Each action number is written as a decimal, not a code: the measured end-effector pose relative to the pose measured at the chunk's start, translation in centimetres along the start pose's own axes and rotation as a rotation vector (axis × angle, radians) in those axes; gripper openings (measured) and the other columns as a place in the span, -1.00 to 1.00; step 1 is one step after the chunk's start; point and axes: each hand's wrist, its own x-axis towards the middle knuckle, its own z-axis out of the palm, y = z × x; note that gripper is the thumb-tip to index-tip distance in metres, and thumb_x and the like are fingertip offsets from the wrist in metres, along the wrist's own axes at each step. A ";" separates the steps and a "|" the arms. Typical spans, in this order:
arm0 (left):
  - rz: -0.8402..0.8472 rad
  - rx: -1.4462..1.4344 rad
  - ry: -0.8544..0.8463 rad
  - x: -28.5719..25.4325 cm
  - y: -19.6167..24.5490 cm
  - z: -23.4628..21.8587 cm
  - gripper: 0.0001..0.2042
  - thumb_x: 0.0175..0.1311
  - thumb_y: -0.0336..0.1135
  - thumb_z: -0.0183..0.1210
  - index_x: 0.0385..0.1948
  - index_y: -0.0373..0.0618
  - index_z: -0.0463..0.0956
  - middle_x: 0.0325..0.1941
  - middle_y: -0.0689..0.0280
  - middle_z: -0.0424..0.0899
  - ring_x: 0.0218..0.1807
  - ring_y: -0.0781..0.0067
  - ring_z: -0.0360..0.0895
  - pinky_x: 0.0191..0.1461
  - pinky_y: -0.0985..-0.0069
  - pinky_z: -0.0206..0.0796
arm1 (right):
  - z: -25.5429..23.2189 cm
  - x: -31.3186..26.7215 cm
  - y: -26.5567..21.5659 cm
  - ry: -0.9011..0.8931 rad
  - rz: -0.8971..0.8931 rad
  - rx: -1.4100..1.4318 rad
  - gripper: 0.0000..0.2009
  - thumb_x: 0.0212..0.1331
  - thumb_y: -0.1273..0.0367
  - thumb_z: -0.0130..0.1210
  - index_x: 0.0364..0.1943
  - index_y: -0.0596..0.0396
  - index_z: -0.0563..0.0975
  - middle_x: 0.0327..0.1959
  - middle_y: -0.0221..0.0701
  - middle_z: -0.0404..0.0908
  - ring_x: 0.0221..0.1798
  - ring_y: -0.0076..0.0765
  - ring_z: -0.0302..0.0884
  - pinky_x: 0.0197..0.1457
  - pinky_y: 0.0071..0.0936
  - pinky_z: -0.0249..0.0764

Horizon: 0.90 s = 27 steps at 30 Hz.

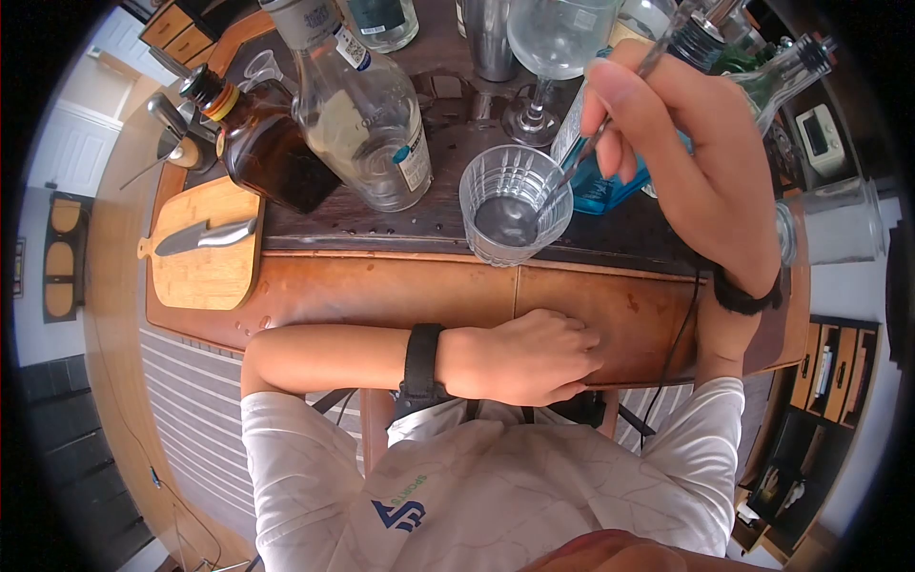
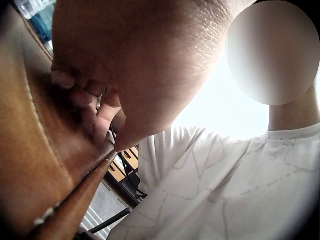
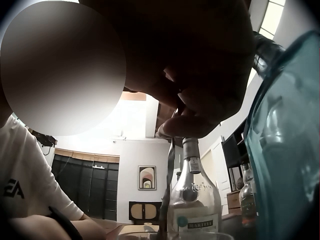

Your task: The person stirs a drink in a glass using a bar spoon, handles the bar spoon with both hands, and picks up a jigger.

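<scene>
My right hand (image 1: 701,157) pinches a thin metal bar spoon (image 1: 578,164) with a twisted stem. The stem slants down into a cut-glass tumbler (image 1: 481,205) that holds a little clear liquid, near the table's front. In the right wrist view the twisted stem (image 3: 167,187) runs down from the fingertips to the glass rim at the bottom. My left hand (image 1: 524,357) lies idle on the brown leather table edge (image 1: 410,286), fingers loosely curled and holding nothing. A blue bottle (image 1: 602,191) stands just right of the tumbler, partly hidden behind the right hand.
Left of the tumbler stand a clear bottle (image 1: 367,133) and a brown bottle (image 1: 272,148). A knife (image 1: 205,236) lies on a wooden cutting board (image 1: 205,281) at the left. Behind are a stemmed glass (image 1: 558,38) and a metal shaker (image 1: 491,38); a glass jar (image 1: 839,224) is at right.
</scene>
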 end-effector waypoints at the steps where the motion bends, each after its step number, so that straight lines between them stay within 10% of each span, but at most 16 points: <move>1: 0.000 0.000 -0.008 0.0 0.0 0.0 -0.79 0.28 -0.24 0.23 -0.35 -0.21 0.50 -0.24 0.15 0.52 -0.12 0.08 0.55 -0.03 0.18 0.44 | 0.3 -0.1 0.1 -0.001 0.003 0.060 -0.66 0.55 0.27 -0.07 -0.32 0.21 0.58 -0.53 -0.44 0.61 -0.48 -0.64 0.52 -0.38 -0.66 0.38; 18: 0.000 0.004 -0.005 0.0 0.0 0.0 -0.77 0.29 -0.23 0.22 -0.33 -0.23 0.51 -0.24 0.13 0.52 -0.13 0.07 0.57 -0.06 0.17 0.45 | -0.4 0.0 0.3 0.044 -0.068 -0.072 -0.69 0.53 0.31 -0.03 -0.30 0.25 0.61 -0.54 -0.41 0.61 -0.47 -0.58 0.54 -0.34 -0.61 0.44; 27: 0.008 -0.012 -0.004 0.0 0.0 -0.3 -0.77 0.31 -0.23 0.21 -0.33 -0.24 0.51 -0.24 0.12 0.52 -0.14 0.05 0.56 -0.06 0.16 0.43 | 0.6 0.0 1.0 -0.031 -0.050 0.352 -0.74 0.51 0.36 0.01 -0.24 0.29 0.61 -0.42 -0.36 0.65 -0.43 -0.59 0.57 -0.39 -0.67 0.39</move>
